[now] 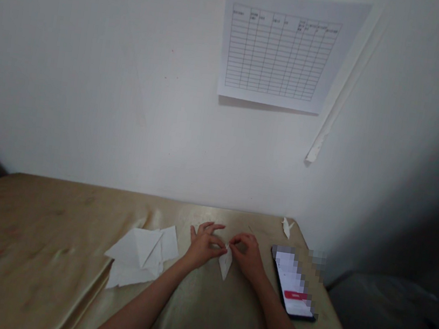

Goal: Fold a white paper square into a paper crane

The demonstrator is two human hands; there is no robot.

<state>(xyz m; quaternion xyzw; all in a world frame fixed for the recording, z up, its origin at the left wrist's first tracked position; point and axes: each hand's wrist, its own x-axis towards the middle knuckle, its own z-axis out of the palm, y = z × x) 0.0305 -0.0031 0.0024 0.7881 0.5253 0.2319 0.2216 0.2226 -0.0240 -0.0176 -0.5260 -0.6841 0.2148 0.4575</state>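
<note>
Between my hands is a small folded piece of white paper (225, 266), narrow and coming to a point toward me. My left hand (206, 245) pinches its upper left edge between thumb and index finger, with the other fingers spread outward. On the opposite side, the thumb and fingertips of my right hand (247, 251) close on its top right edge. The fingertips hide the paper's upper end. Left of my hands lies a loose pile of white paper sheets (136, 262), some with folds. A small folded white paper figure (286, 228) rests near the table's far right corner.
A lit smartphone (292, 284) lies right of my right forearm. The table (48, 249) has a wrinkled, gold-brown cover and meets a white wall (91, 86). A printed grid sheet (280, 53) hangs on the wall. Beyond the right table edge sits a dark grey object (382, 312).
</note>
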